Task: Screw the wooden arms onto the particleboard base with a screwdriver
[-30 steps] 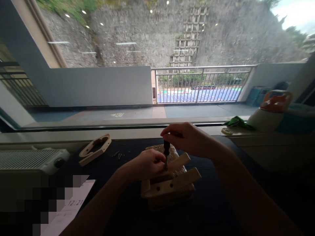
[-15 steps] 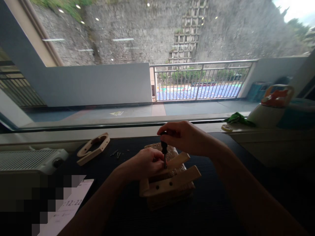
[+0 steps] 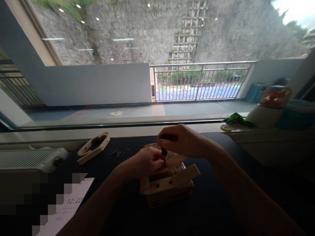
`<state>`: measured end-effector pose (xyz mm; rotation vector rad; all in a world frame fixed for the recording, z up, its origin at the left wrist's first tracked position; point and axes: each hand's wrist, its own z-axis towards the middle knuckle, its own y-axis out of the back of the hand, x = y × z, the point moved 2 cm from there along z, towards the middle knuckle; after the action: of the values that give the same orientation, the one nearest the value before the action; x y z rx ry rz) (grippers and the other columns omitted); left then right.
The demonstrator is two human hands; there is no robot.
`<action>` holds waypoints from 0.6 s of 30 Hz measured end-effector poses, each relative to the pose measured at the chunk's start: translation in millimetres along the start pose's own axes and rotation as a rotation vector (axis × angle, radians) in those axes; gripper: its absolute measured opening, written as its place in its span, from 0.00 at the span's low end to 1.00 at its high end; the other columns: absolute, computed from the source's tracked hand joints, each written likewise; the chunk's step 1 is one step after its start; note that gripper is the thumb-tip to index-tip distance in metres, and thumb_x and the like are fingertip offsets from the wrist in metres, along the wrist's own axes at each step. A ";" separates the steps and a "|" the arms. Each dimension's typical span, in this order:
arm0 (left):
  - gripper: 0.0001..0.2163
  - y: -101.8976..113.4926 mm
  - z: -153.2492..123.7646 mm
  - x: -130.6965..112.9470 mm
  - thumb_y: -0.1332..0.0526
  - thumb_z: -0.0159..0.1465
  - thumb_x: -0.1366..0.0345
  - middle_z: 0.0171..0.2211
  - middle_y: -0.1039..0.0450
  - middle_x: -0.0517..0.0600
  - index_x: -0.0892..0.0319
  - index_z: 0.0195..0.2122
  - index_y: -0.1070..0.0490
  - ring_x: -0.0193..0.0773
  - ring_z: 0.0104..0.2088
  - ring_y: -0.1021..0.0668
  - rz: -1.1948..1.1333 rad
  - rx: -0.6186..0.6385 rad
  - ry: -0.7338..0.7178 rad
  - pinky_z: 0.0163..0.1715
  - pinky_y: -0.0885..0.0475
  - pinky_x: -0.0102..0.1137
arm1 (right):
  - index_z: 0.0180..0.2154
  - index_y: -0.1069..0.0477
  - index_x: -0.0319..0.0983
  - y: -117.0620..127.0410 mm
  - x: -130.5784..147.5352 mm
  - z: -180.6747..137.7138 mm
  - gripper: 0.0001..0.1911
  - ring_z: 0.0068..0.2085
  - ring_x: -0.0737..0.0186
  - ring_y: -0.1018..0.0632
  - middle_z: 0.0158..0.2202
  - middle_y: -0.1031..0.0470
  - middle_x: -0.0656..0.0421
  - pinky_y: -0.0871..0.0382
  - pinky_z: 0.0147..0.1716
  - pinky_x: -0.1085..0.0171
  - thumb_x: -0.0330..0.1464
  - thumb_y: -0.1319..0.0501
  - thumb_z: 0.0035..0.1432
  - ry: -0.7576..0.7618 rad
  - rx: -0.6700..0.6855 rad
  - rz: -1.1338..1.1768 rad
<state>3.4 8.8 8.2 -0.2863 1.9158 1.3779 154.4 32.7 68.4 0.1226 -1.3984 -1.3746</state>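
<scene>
My right hand (image 3: 183, 141) is closed around the dark handle of a screwdriver (image 3: 164, 152), which stands upright with its shaft pointing down. At the shaft's lower end, my left hand (image 3: 146, 160) curls its fingers on the far bar of a light wooden frame (image 3: 176, 178). Whether those fingertips also pinch a screw is hidden. Two dark holes show in the frame's near bar. Beneath the frame lies a block in shiny, brownish wrapping (image 3: 169, 198). The screwdriver's tip is hard to make out between the fingers.
A second wooden frame (image 3: 104, 146) lies at the table's far left, with several loose screws (image 3: 118, 154) beside it. A lit phone or tablet screen (image 3: 71, 203) is at lower left, near a white radiator (image 3: 34, 159). A green cloth (image 3: 237, 119) and a white container (image 3: 264, 114) stand on the windowsill.
My right hand has turned over the screwdriver handle and sunk slightly, its fingers now wrapped more around it. My left hand and the wooden frame have hardly moved.
</scene>
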 end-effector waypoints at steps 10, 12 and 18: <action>0.11 -0.3 0.3 -0.8 0.47 0.56 0.63 0.26 0.30 0.46 0.59 0.29 0.27 0.32 0.26 0.31 0.043 -0.002 -0.025 0.24 0.38 0.25 | 0.28 0.29 0.35 -1.2 0.1 2.0 0.18 0.22 0.73 0.40 0.20 0.37 0.63 0.49 0.22 0.68 0.42 0.46 0.56 -0.010 -0.086 -0.111; 0.10 -0.1 0.0 -2.1 0.47 0.56 0.63 0.26 0.30 0.46 0.60 0.29 0.27 0.32 0.26 0.31 0.042 -0.002 -0.040 0.24 0.38 0.25 | 0.30 0.28 0.36 -1.3 1.0 2.6 0.14 0.24 0.72 0.38 0.22 0.34 0.63 0.48 0.23 0.68 0.40 0.45 0.56 0.021 -0.138 -0.146; 0.10 -0.2 -0.4 -2.0 0.47 0.56 0.63 0.24 0.31 0.45 0.60 0.28 0.28 0.31 0.24 0.32 0.048 -0.008 -0.031 0.24 0.39 0.25 | 0.39 0.27 0.39 1.4 5.0 -0.3 0.11 0.28 0.72 0.33 0.29 0.29 0.62 0.44 0.26 0.69 0.33 0.45 0.56 0.115 -0.110 -0.169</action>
<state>4.7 8.0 9.4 -0.2225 1.9026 1.4142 153.6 29.4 72.3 0.2486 -1.2363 -1.5564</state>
